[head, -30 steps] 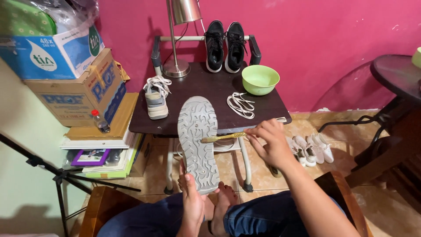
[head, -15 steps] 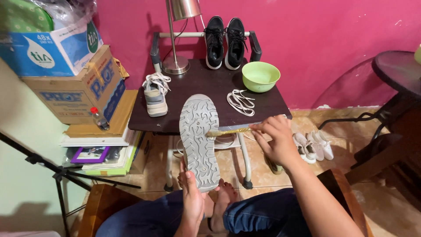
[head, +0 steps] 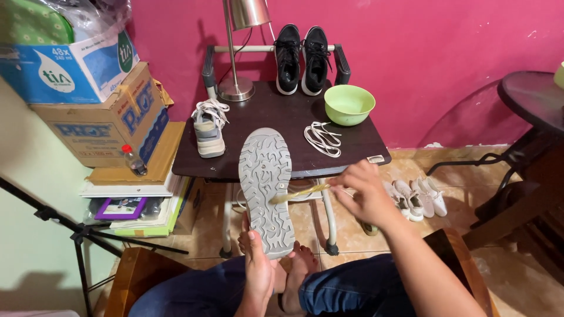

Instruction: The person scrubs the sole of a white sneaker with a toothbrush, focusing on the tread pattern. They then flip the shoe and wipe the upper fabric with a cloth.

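Left hand: closed around the heel end of one grey shoe, fingers wrapped at its lower edge. The shoe is held upright with its treaded sole facing the camera, in front of the dark table and above the person's bare feet.

Right hand: fingers pinched shut on the end of one thin, yellowish brush. The brush lies nearly level, its far end touching the right edge of the sole about midway along.

On the table, counted: one matching grey shoe at the left, laces loose; one pair of black shoes, two in number, toes up against the back rail; one green bowl at the right rear; one bundle of white laces just in front of the bowl; one metal lamp, its round base at the rear left.

On the floor right of the table: pale shoes, at least three, the exact count unclear.

Left of the table: two stacked cardboard boxes, one small red-capped bottle beside them, and one tripod nearer the camera.
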